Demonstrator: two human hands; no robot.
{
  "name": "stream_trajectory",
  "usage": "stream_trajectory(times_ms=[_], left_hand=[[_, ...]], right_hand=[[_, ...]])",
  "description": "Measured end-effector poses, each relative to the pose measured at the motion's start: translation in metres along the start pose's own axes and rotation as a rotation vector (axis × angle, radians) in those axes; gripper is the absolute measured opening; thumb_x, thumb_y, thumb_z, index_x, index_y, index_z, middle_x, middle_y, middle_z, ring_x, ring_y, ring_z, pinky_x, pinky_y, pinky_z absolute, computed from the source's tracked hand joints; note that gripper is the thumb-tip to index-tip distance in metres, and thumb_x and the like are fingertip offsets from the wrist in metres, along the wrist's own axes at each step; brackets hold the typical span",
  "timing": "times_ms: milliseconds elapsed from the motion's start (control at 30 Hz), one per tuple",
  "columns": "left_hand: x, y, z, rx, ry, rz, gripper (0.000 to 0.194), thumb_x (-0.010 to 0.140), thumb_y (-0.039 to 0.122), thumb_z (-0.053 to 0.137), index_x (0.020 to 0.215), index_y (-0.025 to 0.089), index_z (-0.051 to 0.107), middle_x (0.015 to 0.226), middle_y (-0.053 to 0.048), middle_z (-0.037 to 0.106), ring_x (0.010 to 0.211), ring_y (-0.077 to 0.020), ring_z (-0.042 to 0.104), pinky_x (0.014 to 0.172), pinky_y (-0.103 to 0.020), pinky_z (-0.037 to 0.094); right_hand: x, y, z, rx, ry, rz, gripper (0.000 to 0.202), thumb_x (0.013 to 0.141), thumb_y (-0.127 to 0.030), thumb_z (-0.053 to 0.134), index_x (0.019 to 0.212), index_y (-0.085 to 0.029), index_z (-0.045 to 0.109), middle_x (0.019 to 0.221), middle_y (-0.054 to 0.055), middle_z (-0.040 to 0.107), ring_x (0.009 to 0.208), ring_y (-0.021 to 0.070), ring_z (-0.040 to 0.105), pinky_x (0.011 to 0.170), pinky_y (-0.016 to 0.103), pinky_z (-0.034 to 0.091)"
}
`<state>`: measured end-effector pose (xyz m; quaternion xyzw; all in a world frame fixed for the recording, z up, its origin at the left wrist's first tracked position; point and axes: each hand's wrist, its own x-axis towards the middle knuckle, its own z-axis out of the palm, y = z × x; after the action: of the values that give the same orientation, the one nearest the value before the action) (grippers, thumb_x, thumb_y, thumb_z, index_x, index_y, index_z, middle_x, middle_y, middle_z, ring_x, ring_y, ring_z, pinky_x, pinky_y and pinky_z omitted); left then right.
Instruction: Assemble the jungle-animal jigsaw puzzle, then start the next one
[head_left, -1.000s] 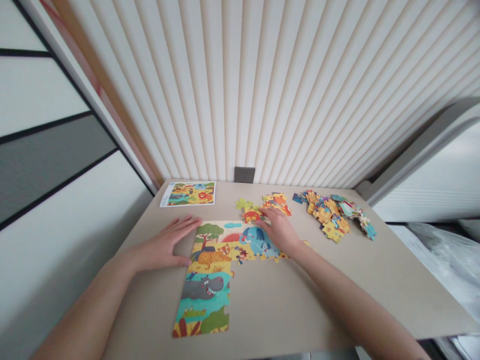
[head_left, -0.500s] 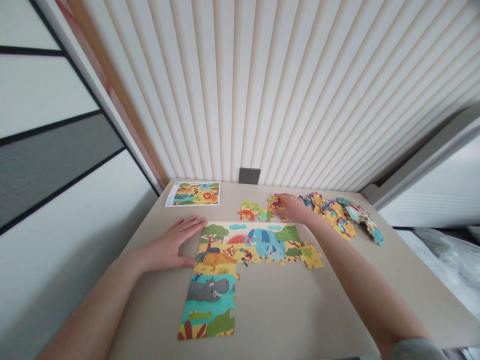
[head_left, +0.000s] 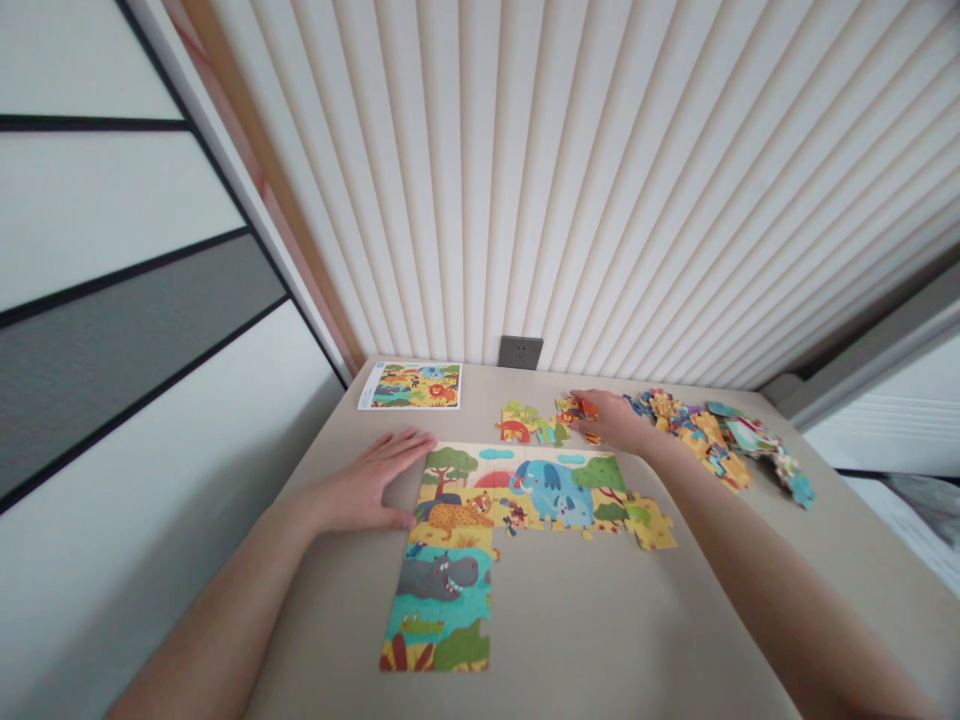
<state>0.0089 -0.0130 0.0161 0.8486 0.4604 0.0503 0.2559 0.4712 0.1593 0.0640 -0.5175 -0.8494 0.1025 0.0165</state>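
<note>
A partly joined jigsaw puzzle (head_left: 450, 575) lies on the table, showing a hippo, a leopard and elephants. My left hand (head_left: 375, 485) rests with its fingers spread along the upper left edge of that puzzle. Behind the joined part, my right hand (head_left: 613, 420) reaches over loose pieces, its fingers bent around an orange-red puzzle piece (head_left: 586, 405); the fingertips are partly hidden. To the left of it lie loose puzzle pieces (head_left: 516, 424) with green and red on them. A yellow puzzle piece (head_left: 651, 522) sits at the right end of the joined top rows.
A printed picture card (head_left: 416, 387) lies at the back left of the table (head_left: 600, 620). A heap of loose puzzle pieces (head_left: 705, 440) spreads at the back right. Behind stands a ribbed white wall (head_left: 480, 180) with a dark socket (head_left: 520, 352).
The whole view has shifted, so the table's things appear farther right. My right hand stays at the loose pieces with slightly moved fingers, and my left hand keeps its place by the puzzle.
</note>
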Motion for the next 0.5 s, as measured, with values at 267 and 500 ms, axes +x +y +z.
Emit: stream_trajectory(times_ms=[267, 500], left_hand=[[0.0, -0.002, 0.001, 0.005, 0.017, 0.008, 0.113, 0.086, 0.081, 0.065, 0.172, 0.03, 0.012, 0.177, -0.009, 0.018, 0.164, -0.0385, 0.013, 0.133, -0.057, 0.012], [0.0, -0.003, 0.001, -0.01, 0.005, -0.001, 0.113, 0.086, 0.081, 0.065, 0.172, 0.029, 0.012, 0.178, -0.01, 0.016, 0.164, -0.0387, 0.011, 0.133, -0.058, 0.011]], right_hand=[[-0.014, -0.002, -0.001, 0.024, 0.069, -0.041, 0.063, 0.095, -0.043, 0.07, 0.152, -0.021, 0.057, 0.146, 0.015, 0.065, 0.134, 0.0342, 0.061, 0.116, 0.048, 0.044], [-0.022, 0.006, -0.006, 0.037, 0.087, -0.053, 0.062, 0.092, -0.038, 0.074, 0.151, -0.022, 0.059, 0.139, 0.014, 0.069, 0.128, 0.0339, 0.065, 0.112, 0.049, 0.046]])
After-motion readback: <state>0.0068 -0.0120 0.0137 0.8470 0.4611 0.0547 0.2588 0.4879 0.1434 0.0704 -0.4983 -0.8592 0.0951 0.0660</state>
